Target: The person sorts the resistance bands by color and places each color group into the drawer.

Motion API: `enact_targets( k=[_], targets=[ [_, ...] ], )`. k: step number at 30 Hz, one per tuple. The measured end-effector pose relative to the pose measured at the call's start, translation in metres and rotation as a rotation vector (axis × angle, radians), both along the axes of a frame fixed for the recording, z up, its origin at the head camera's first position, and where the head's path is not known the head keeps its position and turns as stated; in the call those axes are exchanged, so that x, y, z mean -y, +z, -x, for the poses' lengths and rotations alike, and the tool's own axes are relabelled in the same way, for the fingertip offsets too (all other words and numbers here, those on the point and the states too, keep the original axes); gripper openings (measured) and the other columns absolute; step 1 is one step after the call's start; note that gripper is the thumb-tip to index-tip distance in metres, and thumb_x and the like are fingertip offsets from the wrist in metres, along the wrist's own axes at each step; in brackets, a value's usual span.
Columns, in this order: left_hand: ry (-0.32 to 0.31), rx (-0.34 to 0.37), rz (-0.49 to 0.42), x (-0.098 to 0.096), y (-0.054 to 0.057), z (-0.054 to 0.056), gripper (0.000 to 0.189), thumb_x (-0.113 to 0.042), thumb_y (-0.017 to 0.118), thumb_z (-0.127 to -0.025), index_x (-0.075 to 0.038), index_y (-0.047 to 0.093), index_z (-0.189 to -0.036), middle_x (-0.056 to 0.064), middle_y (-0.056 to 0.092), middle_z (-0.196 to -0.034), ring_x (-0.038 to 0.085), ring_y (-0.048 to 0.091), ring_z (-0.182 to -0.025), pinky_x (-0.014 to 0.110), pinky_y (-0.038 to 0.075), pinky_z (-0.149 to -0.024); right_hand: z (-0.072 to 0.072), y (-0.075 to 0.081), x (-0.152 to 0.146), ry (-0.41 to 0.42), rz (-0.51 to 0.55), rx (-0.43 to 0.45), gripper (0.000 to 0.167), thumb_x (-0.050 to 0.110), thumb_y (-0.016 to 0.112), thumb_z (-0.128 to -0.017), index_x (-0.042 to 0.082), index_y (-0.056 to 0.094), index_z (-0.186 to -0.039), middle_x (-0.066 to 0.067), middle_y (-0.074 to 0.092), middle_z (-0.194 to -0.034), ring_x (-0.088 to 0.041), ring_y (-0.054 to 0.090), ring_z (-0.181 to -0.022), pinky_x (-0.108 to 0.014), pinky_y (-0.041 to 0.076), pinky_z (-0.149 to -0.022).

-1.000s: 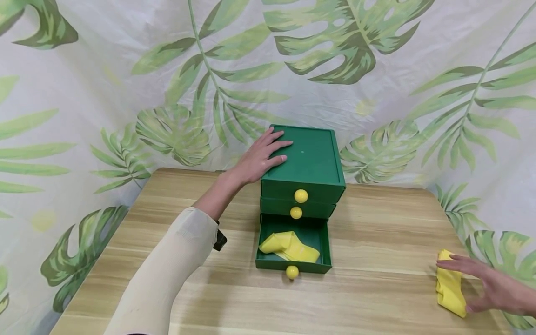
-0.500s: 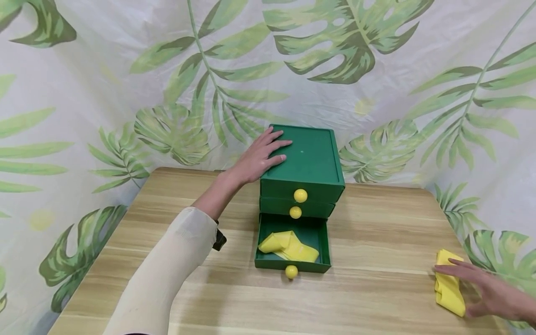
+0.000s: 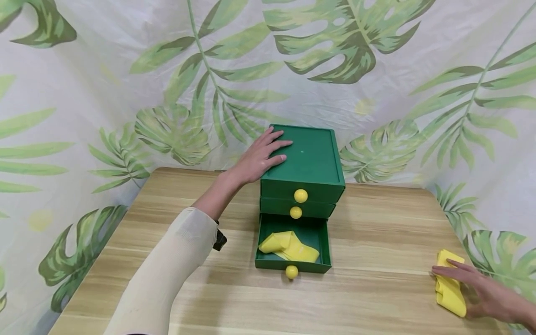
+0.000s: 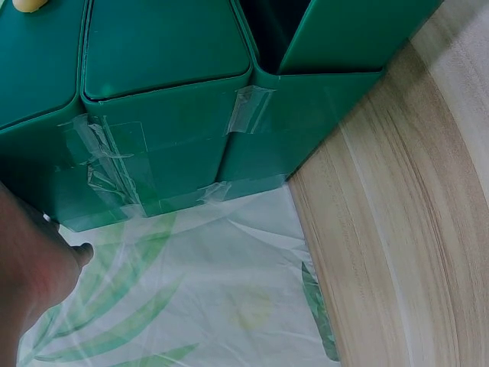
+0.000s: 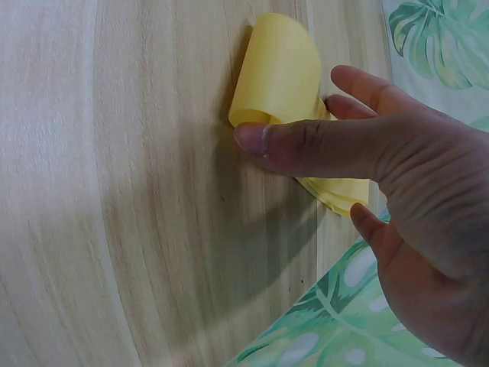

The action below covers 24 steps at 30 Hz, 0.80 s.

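A green drawer cabinet [image 3: 311,156] with yellow knobs stands at the back of the table. My left hand [image 3: 257,160] rests flat on the left side of its top, fingers spread. The bottom drawer [image 3: 268,264] is pulled out and holds a crumpled yellow strip [image 3: 293,251]. At the right, a second folded yellow strip [image 3: 450,295] lies on the table. My right hand [image 3: 487,293] hovers over it with thumb and fingers apart. In the right wrist view, the thumb passes in front of the strip's curled fold [image 5: 279,65]; whether it touches cannot be told.
The wooden table [image 3: 377,298] ends at the right near the right hand. A leaf-printed cloth [image 3: 234,46] hangs behind and beside it. Clear tape [image 4: 107,160] joins the cabinet's sections in the left wrist view. A dark device [image 3: 219,239] sits at the left wrist.
My right hand has shifted slightly left and lower over the folded yellow strip. The left hand, cabinet and drawer have not visibly moved.
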State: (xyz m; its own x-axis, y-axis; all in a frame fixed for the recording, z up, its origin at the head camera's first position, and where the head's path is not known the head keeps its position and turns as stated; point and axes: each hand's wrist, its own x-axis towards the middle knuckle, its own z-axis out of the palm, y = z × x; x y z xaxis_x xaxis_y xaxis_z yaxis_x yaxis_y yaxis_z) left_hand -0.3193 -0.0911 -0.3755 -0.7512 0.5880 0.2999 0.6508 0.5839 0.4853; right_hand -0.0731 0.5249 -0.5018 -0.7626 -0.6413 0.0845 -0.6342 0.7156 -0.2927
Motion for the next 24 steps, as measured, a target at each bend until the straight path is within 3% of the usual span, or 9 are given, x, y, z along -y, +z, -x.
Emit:
enact_targets(
  k=[5,8,10,12,15,19,24],
  targets=[
    [0.001,0.005,0.011,0.0,0.0,0.0,0.053,-0.039,0.051,-0.113,-0.017,0.049,-0.161,0.013,0.024,-0.175,0.03,0.0,-0.165,0.051,0.003,-0.132,0.0,-0.005,0.006,0.011,0.038,-0.026,0.105,0.024,0.103,-0.047,0.009,0.064,-0.144,0.011,0.054,-0.156,0.008,0.015,-0.155,-0.001,0.025,-0.094],
    [-0.001,0.003,0.012,0.0,0.0,0.001,0.053,-0.038,0.051,-0.113,-0.016,0.049,-0.161,0.014,0.024,-0.175,0.031,0.0,-0.165,0.051,0.003,-0.132,0.0,-0.007,0.01,0.043,0.067,-0.025,0.102,0.017,0.102,-0.047,0.01,0.065,-0.143,0.011,0.048,-0.161,0.004,0.012,-0.157,-0.009,0.026,-0.108],
    [-0.002,0.003,0.012,0.0,-0.001,0.001,0.053,-0.038,0.051,-0.113,-0.016,0.048,-0.161,0.014,0.023,-0.175,0.031,0.0,-0.165,0.051,0.003,-0.132,0.0,-0.008,0.013,0.067,0.089,-0.022,0.102,0.013,0.101,-0.046,0.011,0.066,-0.142,0.009,0.046,-0.163,0.002,0.01,-0.159,-0.01,0.012,-0.115],
    [-0.002,0.005,0.008,0.0,0.0,0.0,0.053,-0.038,0.051,-0.113,-0.016,0.049,-0.161,0.013,0.024,-0.175,0.031,0.0,-0.165,0.051,0.003,-0.132,0.001,-0.008,0.016,0.09,0.121,-0.012,0.102,0.008,0.099,-0.044,0.011,0.066,-0.141,0.003,0.046,-0.163,0.0,0.009,-0.16,-0.005,0.002,-0.112],
    [-0.002,0.004,0.005,-0.001,0.001,0.0,0.053,-0.038,0.051,-0.113,-0.016,0.049,-0.161,0.014,0.024,-0.175,0.031,0.0,-0.165,0.051,0.003,-0.132,0.002,-0.009,0.021,0.1,0.146,-0.013,0.101,0.008,0.099,-0.043,0.013,0.068,-0.139,-0.003,0.049,-0.16,-0.003,0.011,-0.16,-0.006,0.003,-0.113],
    [-0.002,-0.001,0.004,-0.001,0.001,0.0,0.052,-0.038,0.051,-0.113,-0.016,0.05,-0.16,0.014,0.025,-0.174,0.032,0.001,-0.165,0.051,0.003,-0.132,0.004,-0.008,0.028,0.113,0.161,-0.016,0.095,0.012,0.099,-0.044,0.018,0.07,-0.134,0.001,0.048,-0.161,-0.003,0.011,-0.16,-0.005,0.003,-0.113],
    [0.0,0.0,0.01,0.0,0.0,0.001,0.053,-0.038,0.051,-0.113,-0.016,0.049,-0.16,0.014,0.025,-0.174,0.032,0.001,-0.165,0.051,0.003,-0.132,0.01,-0.008,0.037,0.139,0.19,-0.011,0.077,0.029,0.099,-0.058,0.023,0.071,-0.129,0.003,0.05,-0.158,-0.003,0.015,-0.159,-0.006,0.004,-0.115]
  ],
)
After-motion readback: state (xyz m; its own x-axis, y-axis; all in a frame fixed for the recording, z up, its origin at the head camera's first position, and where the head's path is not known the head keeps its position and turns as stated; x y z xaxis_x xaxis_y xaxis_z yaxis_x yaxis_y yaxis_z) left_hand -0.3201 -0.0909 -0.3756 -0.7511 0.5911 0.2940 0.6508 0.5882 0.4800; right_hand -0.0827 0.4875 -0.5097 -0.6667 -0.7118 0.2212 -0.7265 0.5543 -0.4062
